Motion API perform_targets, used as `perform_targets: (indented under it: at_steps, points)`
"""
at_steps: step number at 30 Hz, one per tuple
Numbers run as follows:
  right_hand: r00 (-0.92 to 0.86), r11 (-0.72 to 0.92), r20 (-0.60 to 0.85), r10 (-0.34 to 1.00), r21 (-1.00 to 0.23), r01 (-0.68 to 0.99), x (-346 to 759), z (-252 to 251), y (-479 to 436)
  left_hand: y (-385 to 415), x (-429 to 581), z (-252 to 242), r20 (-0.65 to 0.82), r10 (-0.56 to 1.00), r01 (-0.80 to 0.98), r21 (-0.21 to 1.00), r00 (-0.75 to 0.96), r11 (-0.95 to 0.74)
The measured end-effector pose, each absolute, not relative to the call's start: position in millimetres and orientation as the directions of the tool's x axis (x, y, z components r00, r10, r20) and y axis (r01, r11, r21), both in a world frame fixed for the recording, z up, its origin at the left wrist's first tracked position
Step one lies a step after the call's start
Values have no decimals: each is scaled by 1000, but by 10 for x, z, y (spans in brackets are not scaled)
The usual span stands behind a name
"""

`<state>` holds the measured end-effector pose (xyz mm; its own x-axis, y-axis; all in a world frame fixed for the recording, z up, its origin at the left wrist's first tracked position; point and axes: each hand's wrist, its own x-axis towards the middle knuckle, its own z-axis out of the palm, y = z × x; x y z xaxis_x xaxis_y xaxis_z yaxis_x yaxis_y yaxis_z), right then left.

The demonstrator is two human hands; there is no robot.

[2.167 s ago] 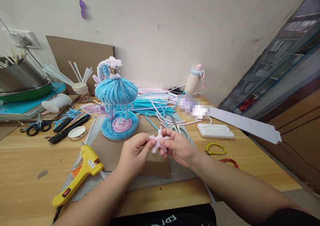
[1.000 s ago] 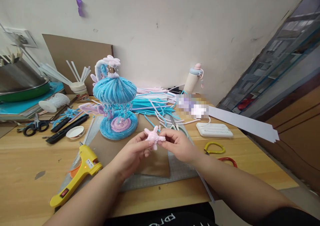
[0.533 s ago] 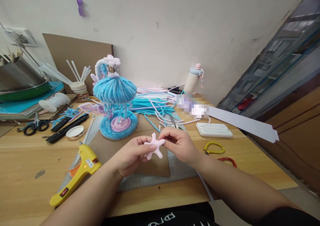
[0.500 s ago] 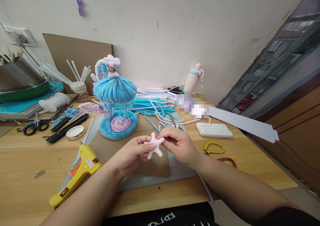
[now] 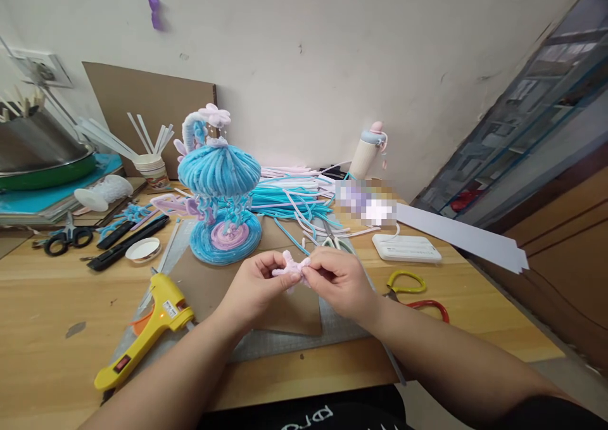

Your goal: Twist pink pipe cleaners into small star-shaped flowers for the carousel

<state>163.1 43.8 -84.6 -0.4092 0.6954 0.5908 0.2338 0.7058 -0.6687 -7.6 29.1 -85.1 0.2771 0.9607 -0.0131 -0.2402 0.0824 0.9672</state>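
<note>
A small pink fuzzy pipe-cleaner star (image 5: 291, 265) is pinched between both hands above a sheet of brown cardboard (image 5: 294, 313). My left hand (image 5: 261, 284) grips its left side, thumb pressed on top. On its right side, the fingertips of my right hand (image 5: 339, 284) close on one arm of the star. My fingers cover part of the shape. Behind my hands stands a blue fuzzy jellyfish-like ornament (image 5: 219, 171) on a round blue and pink coiled base (image 5: 199, 246).
A yellow glue gun (image 5: 159, 322) lies at the left. Red-and-yellow-handled pliers or cutters (image 5: 407, 282) and a white device (image 5: 406, 248) lie to the right. Blue and pink pipe cleaners (image 5: 289, 199) are piled at the back near a bottle (image 5: 367, 152). Black scissors (image 5: 69, 237) lie far left.
My right hand has shifted slightly left and closed further over the star's right side. The star has tilted, so less of its face shows. My left hand has moved up a little.
</note>
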Motion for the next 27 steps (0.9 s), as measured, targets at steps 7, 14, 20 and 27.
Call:
perform_targets:
  at_steps: [7,14,20,27]
  points:
    - [-535,757,553,638,-579,304,1643,-799,468,281,-57,-877,29,989,-5,1000,147,-29]
    - [-424,622,457,782,-601,502,1691,-752,442,328,-108,-925,-5,994,-99,995,110,16]
    - [-359,544,412,838,-689,479,1656,-744,388,300,-75,-909,-39,999,-99,994,26,41]
    - [-331,472,358,873,-791,389,1617,-794,404,288,-67,-855,-208,973,-364,902,100,231]
